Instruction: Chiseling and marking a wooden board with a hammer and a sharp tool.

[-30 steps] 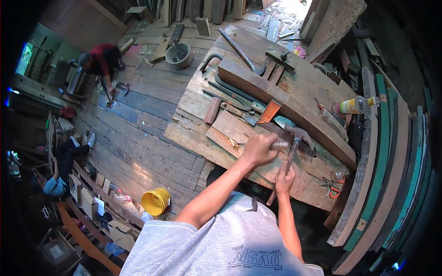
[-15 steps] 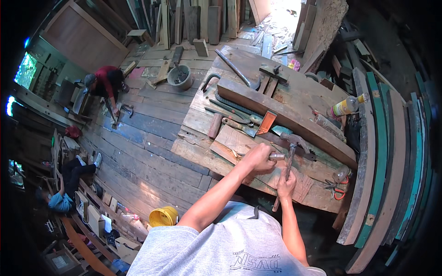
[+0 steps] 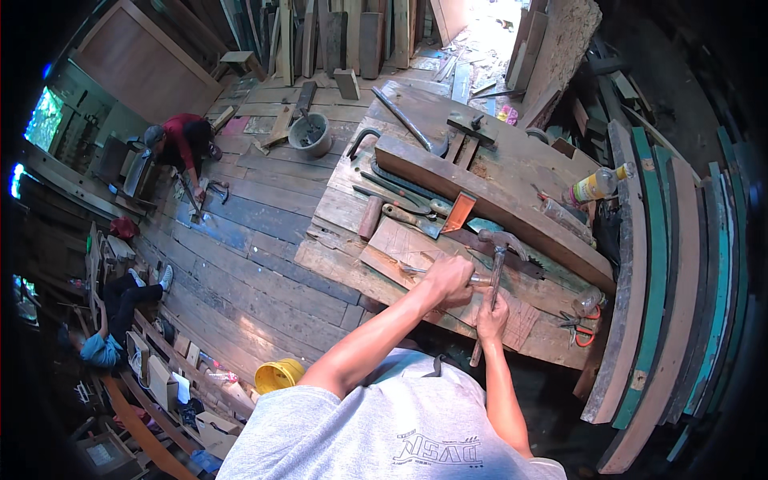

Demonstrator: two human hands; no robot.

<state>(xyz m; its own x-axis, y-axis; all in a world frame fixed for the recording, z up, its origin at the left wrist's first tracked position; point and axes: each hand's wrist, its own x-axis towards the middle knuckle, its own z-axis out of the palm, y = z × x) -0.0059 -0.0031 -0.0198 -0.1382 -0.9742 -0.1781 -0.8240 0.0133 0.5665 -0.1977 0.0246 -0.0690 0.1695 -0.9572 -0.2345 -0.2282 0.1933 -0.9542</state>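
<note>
My left hand [image 3: 448, 276] is closed around a chisel [image 3: 480, 280], its blade pointing left onto a scored pale board [image 3: 388, 244] on the wooden workbench [image 3: 328, 260]. My right hand [image 3: 491, 318] grips a hammer [image 3: 504, 242] by its handle, held upright in the picture beside the chisel handle's end; whether they touch I cannot tell. A dark saw blade [image 3: 528, 270] lies beyond the hammer. An orange-faced metal tool [image 3: 459, 214] and several hand tools rest left of a long timber beam [image 3: 504, 200].
Orange-handled cutters [image 3: 584, 336] and a plastic bottle [image 3: 590, 186] are on the bench's right. Long planks [image 3: 656, 280] stand at right. A co-worker [image 3: 180, 140] crouches at upper left, another person [image 3: 112, 320] sits at lower left. A grey bucket [image 3: 310, 134] and yellow bucket [image 3: 278, 373] stand on the floor.
The view has tilted and shifted since a second ago. My left hand and the chisel sit slightly lower against the hammer. Both hands keep their grips.
</note>
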